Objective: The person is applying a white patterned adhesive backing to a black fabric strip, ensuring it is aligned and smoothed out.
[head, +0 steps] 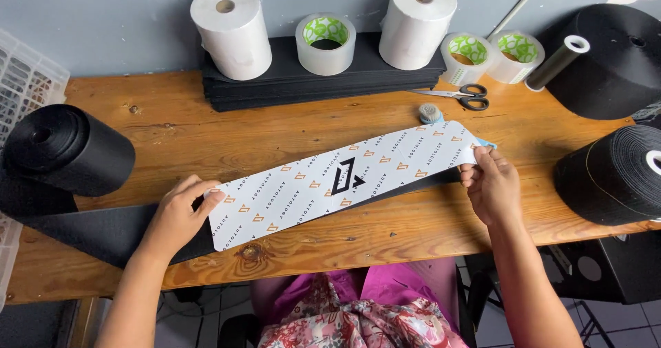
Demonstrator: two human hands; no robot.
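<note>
The wooden tabletop (172,134) fills the frame; across its middle lies a long white printed sheet (344,179) on black fabric (103,227). The left hand (175,214) presses flat on the sheet's lower-left end; the right hand (492,183) pinches its right end

- Bare wood (158,124) btwn black fabric roll (65,148) on my left & stacked black sheets (323,79) at back: open lane.
- Scissors (458,96) + small round pad (431,113) sit just behind printed strip (344,179), tight there.
- Right side blocked by two big black rolls (609,176).
- Front edge (385,234) free.
</note>
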